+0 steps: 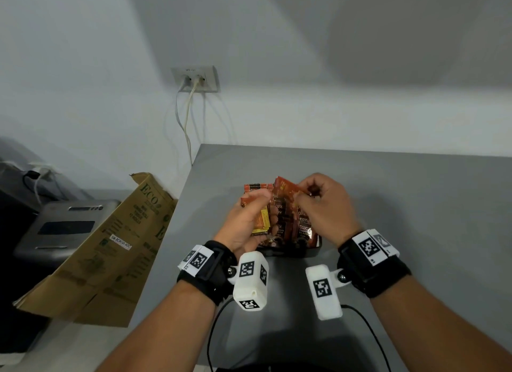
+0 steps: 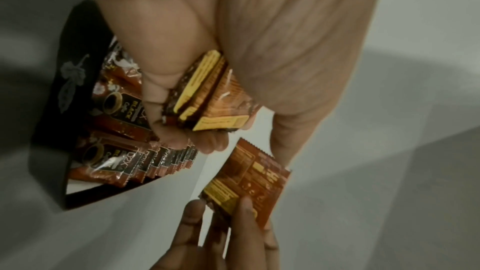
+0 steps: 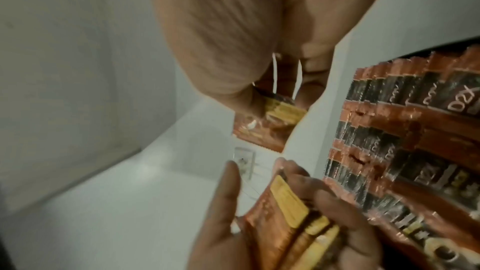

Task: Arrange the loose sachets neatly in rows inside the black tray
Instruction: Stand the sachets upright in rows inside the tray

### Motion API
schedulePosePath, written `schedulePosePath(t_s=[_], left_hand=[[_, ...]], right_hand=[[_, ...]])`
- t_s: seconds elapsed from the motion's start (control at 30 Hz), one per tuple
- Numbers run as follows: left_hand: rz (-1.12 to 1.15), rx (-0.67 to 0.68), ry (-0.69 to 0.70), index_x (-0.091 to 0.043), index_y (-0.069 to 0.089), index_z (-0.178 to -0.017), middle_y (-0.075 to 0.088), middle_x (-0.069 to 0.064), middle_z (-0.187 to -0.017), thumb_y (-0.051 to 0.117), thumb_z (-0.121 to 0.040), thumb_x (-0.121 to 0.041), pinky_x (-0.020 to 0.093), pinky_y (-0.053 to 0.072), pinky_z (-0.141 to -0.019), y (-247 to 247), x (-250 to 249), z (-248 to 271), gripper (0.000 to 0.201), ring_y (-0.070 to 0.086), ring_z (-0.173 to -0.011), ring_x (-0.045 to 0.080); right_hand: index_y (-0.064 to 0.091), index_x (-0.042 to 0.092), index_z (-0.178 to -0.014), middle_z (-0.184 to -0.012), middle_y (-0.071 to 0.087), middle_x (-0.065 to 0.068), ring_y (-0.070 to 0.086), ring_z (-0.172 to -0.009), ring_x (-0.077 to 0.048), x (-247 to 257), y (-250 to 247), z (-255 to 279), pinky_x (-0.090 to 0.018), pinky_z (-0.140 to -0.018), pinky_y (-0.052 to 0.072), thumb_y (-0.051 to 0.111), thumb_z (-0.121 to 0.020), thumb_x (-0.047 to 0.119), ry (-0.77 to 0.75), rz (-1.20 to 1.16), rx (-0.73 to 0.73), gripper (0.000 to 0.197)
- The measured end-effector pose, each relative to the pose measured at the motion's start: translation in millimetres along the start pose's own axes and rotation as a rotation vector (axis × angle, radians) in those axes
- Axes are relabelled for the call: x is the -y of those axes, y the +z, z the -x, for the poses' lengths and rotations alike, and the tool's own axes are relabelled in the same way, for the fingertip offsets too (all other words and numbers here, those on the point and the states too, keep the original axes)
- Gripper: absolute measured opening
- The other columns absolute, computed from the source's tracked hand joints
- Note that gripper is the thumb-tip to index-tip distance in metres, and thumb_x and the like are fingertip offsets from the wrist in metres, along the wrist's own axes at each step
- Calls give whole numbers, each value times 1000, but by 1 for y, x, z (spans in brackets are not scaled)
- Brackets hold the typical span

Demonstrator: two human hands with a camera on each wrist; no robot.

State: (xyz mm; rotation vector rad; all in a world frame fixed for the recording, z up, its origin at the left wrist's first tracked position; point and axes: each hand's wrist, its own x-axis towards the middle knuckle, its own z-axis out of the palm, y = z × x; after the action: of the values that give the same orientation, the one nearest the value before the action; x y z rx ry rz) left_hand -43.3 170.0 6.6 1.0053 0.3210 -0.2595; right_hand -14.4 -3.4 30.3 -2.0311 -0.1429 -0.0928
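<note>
On the left, my left hand (image 1: 250, 219) is curled tight round a small stack of sachets (image 2: 207, 98), yellow-panelled backs showing, thumb on one face and fingers on the other. It hangs over the left edge of the black tray (image 1: 315, 251), which sits on the grey worktop (image 1: 415, 205) towards its left edge, near me.

In the tray, rows of sachets (image 3: 405, 130) already stand overlapped like shingles, faces up, their long axes running from the near rim to the far rim as the head view shows it. How much bare tray is left I cannot tell; my hands cover most of it.

To the right, my right hand (image 1: 324, 205) is above the tray's far right part, just beside the left hand. It pinches a single sachet (image 2: 246, 178) by one short end between thumb and fingertips (image 2: 244, 208); the other fingers are curled in. The sachet's free, serrated end points back toward the left hand's stack, with a small gap between them in the left wrist view.

My judgement: this loose sachet lies back side up and slanted against the rows below it, so the coming move turns on rotating it until its long axis matches theirs, then lowering it onto the end of a row. The right hand is the nearer one for that.
</note>
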Motion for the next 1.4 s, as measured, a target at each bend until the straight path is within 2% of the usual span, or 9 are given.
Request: schedulePosePath(t_s=[0.2,0.3,0.47,0.6,0.77,0.87,0.97,1.13,1.4], left_hand=[[-6,-50,125,-10,60,-116,71,16,-98,59,-84,17,32,57,-58,10,-5,-7,42,69,-79,27],[-116,-40,170,-9,63,-111,72,18,-99,62,-76,24,39,58,-72,9,-7,-7,48,69,-84,30],[-62,-30,84,-5,62,-115,71,22,-102,47,-88,9,40,56,-63,3,-8,-4,34,68,-78,32],[-115,5,62,-4,62,-116,71,23,-103,59,-89,6,38,57,-60,-2,-8,-2,29,70,-84,34],[-252,69,114,5,59,-121,70,23,-100,70,-85,5,32,54,-53,2,-5,-1,37,68,-81,31],[-269,-6,95,4,59,-120,70,17,-91,72,-89,-15,34,52,-57,1,-6,-3,39,65,-75,27],[-124,-75,6,-2,61,-123,68,16,-95,75,-81,-48,38,53,-69,-2,-9,-4,64,65,-78,26],[-116,-149,164,-7,56,-122,70,17,-102,72,-84,1,38,56,-70,3,-12,-8,41,68,-84,26],[-434,-18,251,-2,61,-110,74,11,-89,73,-76,16,32,56,-60,-2,-23,-3,40,69,-68,20]], right_hand=[[67,30,-74,-126,56,12,52,-119,-7,3,13,14,-24,-102,38,84,-68,24,-163,127,258,19],[66,23,-77,-100,70,8,65,-92,-6,7,8,10,-27,-85,50,82,-74,30,-57,-23,207,18],[56,23,-117,-89,76,0,73,-74,-13,11,0,5,-17,-72,55,76,-83,3,100,-195,155,44],[69,15,-111,-101,76,-7,72,-93,-25,11,-9,1,-42,-90,58,64,-89,-4,245,-413,207,30],[70,11,-108,-95,75,-8,68,-80,-20,12,-8,-4,-31,-78,57,55,-96,-2,274,-321,434,24],[74,14,-100,-93,77,-8,70,-83,-24,11,-4,-4,-43,-85,58,57,-95,3,268,-339,278,20],[76,25,-97,-87,74,8,68,-79,-12,11,-4,0,-27,-77,56,63,-93,12,-31,18,23,18],[78,19,-105,-96,71,6,61,-87,-8,2,10,13,-16,-83,47,73,-85,4,-458,259,201,26],[60,20,-104,-89,68,6,63,-73,4,20,-4,7,-13,-64,46,58,-96,10,9,23,331,13]])
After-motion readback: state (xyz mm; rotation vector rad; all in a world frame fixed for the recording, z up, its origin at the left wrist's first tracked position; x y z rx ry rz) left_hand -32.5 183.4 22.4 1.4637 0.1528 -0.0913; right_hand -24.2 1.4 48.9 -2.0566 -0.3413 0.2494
